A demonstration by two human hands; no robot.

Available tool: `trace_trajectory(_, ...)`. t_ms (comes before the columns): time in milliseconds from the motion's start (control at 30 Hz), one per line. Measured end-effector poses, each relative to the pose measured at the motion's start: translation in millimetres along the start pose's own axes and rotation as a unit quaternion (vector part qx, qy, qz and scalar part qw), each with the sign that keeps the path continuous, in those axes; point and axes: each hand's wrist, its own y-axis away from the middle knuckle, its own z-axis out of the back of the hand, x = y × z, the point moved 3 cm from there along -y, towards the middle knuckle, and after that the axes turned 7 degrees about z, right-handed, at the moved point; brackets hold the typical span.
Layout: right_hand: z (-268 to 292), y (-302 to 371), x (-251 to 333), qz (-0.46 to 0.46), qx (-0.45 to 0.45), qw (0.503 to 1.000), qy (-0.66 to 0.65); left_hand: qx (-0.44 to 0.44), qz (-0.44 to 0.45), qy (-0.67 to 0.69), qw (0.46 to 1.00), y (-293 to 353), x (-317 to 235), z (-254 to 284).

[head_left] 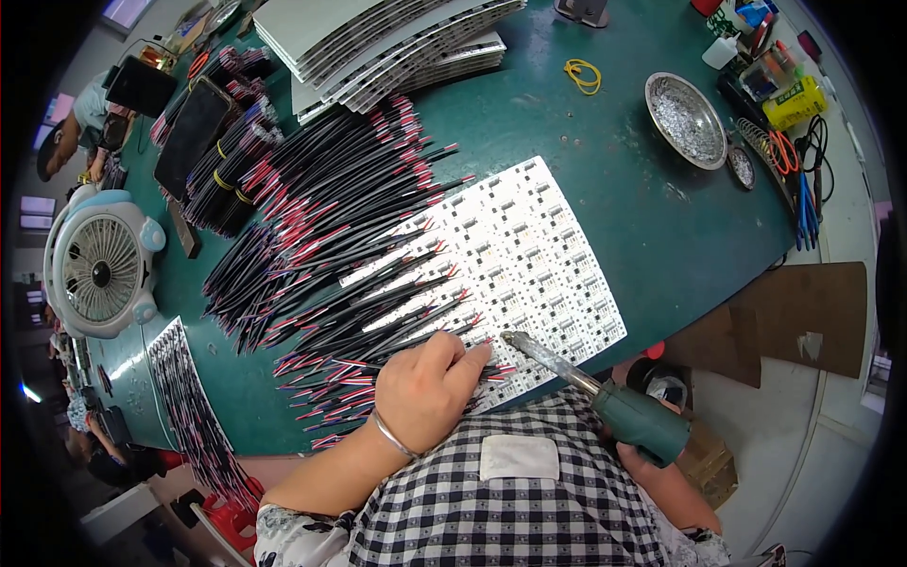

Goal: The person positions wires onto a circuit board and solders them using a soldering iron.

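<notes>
Gripping with right fingers [639, 463] a soldering iron [609, 402] at the counter's [680, 222] near edge, aimed up-left, long axis diagonal, tip over a white circuit board [529, 250]. Bulky and dark green at the handle, dull metal along the barrel. Curling left fingers [470, 369] beside black wires [364, 317]; cannot tell whether pinching.

Your left hand [422, 389], knuckles up, curls inward; your right hand [644, 474], partly hidden, grips at lower right.
</notes>
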Motion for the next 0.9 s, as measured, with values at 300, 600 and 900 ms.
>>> trace_trajectory(300,0.1,0.1,1.3,0.01,-0.007,1.0,0.017,-0.01,-0.013,0.008,1.0,0.7,1.0,-0.4)
trace_trajectory(600,2.3,-7.4,9.3,0.056,0.019,0.992,0.109,-0.006,-0.009,-0.003,1.0,-0.6,-0.8,-0.9)
trace_trajectory(900,4.2,-4.5,10.3,0.017,0.018,0.997,0.075,-0.004,-0.012,-0.003,1.0,-0.7,-0.8,-0.3)
